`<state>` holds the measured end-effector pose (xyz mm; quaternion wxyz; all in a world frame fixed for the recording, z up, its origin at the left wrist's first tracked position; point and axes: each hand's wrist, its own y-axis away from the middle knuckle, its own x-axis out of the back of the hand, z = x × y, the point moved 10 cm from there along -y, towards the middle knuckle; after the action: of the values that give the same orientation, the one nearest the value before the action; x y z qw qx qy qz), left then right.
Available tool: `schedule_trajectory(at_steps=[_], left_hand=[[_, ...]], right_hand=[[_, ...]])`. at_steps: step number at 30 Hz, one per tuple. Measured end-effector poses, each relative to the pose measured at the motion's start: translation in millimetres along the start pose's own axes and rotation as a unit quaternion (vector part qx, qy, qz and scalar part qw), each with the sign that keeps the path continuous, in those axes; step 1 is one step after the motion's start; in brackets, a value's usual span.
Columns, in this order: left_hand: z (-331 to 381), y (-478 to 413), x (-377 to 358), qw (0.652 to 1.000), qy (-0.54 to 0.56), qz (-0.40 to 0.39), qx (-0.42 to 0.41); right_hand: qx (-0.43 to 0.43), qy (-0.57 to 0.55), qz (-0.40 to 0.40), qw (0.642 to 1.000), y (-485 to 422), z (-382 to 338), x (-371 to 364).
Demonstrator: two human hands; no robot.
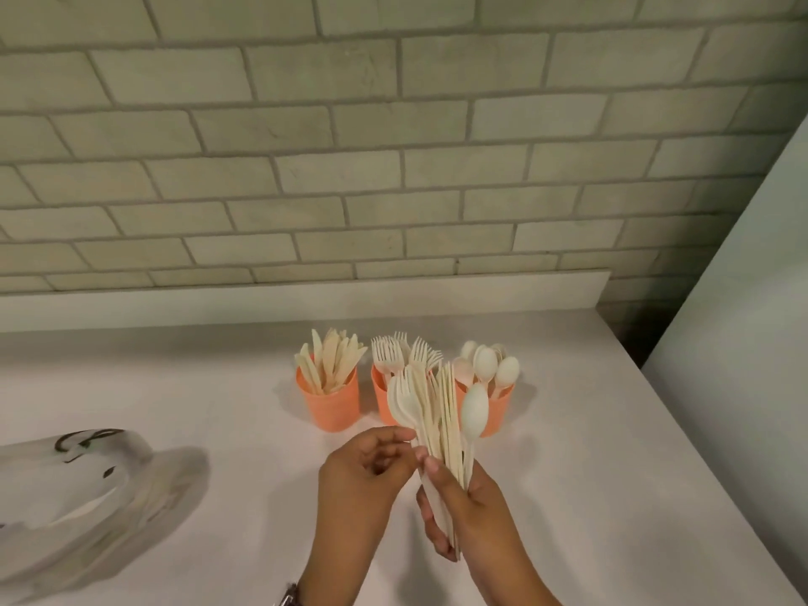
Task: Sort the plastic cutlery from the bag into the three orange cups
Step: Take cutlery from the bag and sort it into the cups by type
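Three orange cups stand in a row on the white counter. The left cup [332, 408] holds knives, the middle cup [381, 400] forks, the right cup [498, 408] spoons. My right hand [472, 513] grips a fanned bundle of cream plastic cutlery [437, 413] by the handles, upright in front of the middle and right cups. It contains spoons, forks and knives. My left hand [363, 474] has its fingers curled, with the fingertips at the left edge of the bundle. The clear plastic bag [78, 492] lies on the counter at the left.
The white counter [568, 474] ends at a raised back ledge [306, 299] below a brick-tile wall. Its right edge runs diagonally toward a grey panel [743, 387]. A watch shows on my left wrist [288, 599].
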<state>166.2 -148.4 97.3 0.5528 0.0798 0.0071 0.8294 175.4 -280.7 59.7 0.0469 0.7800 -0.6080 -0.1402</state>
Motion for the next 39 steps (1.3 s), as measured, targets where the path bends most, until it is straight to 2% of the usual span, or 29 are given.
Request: schedule_trajectory(at_steps=[7, 11, 15, 19, 23, 26, 30, 33, 36, 39], left_hand=[[21, -16, -9, 0.998, -0.023, -0.037, -0.052], [17, -29, -15, 0.997, 0.018, -0.066, -0.031], [-2, -37, -23, 0.983, 0.136, -0.113, 0.043], [6, -49, -9, 0.985, 0.157, -0.06, 0.036], [30, -85, 25, 0.992, 0.084, 0.067, -0.064], [33, -105, 21, 0.988, 0.018, 0.1, -0.112], [6, -128, -4, 0.984, -0.104, 0.076, -0.12], [-19, -133, -17, 0.981, -0.168, 0.033, -0.089], [-21, -119, -15, 0.986, -0.145, 0.024, -0.078], [-15, -93, -16, 0.996, -0.06, 0.0, -0.061]], right_hand=[[0.05, 0.025, 0.051, 0.997, -5, -16, 6], [0.051, 0.01, 0.047, 0.998, -13, -16, 5], [0.03, -0.053, 0.04, 0.997, -19, -11, 8], [0.006, -0.064, 0.093, 0.994, -24, -3, 29], [-0.002, -0.07, 0.13, 0.989, -24, 3, 50], [-0.005, -0.071, 0.146, 0.987, -24, 5, 58], [-0.006, -0.084, 0.137, 0.987, -25, 1, 54], [-0.001, -0.09, 0.125, 0.988, -23, -4, 50], [0.005, -0.093, 0.118, 0.989, -22, -8, 50], [0.011, -0.075, 0.118, 0.99, -20, -11, 50]])
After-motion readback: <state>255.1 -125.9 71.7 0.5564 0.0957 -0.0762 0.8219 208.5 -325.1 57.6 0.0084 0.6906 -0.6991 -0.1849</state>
